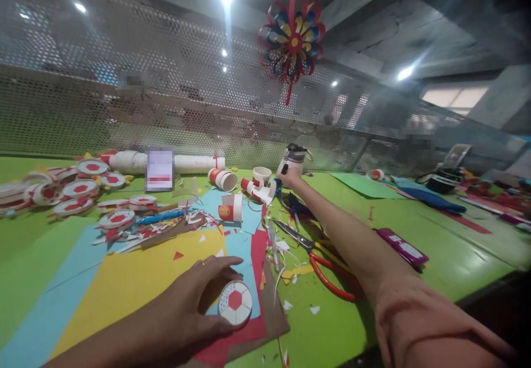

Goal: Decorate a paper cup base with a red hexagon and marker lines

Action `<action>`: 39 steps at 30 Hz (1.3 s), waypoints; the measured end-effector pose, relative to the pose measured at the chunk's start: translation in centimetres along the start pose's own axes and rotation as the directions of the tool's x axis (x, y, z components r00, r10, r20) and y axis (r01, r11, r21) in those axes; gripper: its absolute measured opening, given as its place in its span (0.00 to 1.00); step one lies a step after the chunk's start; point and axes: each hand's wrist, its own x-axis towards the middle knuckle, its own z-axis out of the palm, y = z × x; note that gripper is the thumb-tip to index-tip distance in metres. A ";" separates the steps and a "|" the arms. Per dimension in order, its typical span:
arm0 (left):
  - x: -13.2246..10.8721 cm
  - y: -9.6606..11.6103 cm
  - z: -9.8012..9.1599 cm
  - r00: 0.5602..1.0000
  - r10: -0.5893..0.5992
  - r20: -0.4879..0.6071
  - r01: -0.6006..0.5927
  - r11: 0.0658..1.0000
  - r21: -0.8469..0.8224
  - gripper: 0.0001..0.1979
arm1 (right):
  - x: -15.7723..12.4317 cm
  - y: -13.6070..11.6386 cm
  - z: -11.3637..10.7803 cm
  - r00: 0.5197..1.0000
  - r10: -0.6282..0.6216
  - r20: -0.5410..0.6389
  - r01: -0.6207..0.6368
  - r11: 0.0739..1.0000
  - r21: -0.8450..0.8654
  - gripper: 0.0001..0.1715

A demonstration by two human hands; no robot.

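My left hand (203, 296) curves its thumb and fingers around a small white paper disc (234, 303) with a red hexagon in its middle and drawn lines about it. Blue dots mark the disc's upper left. Beneath lie sheets of yellow paper (166, 260), blue and red paper. Stretched far forward, my right hand (291, 179) closes around a small dark pen-like item (284, 169), mostly hidden by the fingers. Right behind it stands a white bottle (293, 160) with a black lid. Orange-handled scissors (313, 246) lie partly under my right forearm.
Finished-looking discs with red hexagons (81, 188) are heaped at the left, before a long row of stacked paper cups (199, 162). Cut cups (231, 208), paper scraps and a purple packet (401, 247) lie about. A mesh partition (186, 97) closes the back.
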 end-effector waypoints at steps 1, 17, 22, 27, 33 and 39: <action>0.0 -0.1 0.0 1.000 0.007 -0.002 -0.007 1.000 0.003 0.37 | 0.0 0.0 0.0 1.000 0.003 0.015 -0.003 1.000 -0.014 0.18; 0.1 0.1 0.1 0.998 0.046 -0.040 -0.045 0.999 0.021 0.35 | -1.9 -2.1 -4.3 0.994 0.006 -0.110 0.022 0.966 0.257 0.17; -0.1 0.2 -0.5 0.993 0.115 0.034 -0.116 0.992 0.042 0.35 | -6.4 -3.2 -8.6 0.974 0.049 -0.219 0.076 0.845 0.530 0.17; 0.3 -0.6 -0.7 0.984 0.170 0.053 -0.171 0.985 0.007 0.37 | -14.8 -3.6 -10.5 0.985 -0.005 -0.172 0.136 0.639 0.757 0.20; 0.5 -0.7 -0.7 0.981 0.187 0.059 -0.188 0.982 0.020 0.37 | -24.6 -3.4 -7.8 0.939 -0.294 0.181 -0.045 0.415 0.909 0.09; 0.4 -0.6 -0.6 0.981 0.189 0.049 -0.189 0.982 -0.005 0.37 | -27.0 -2.8 -5.4 0.866 -0.325 0.379 -0.190 0.488 0.852 0.10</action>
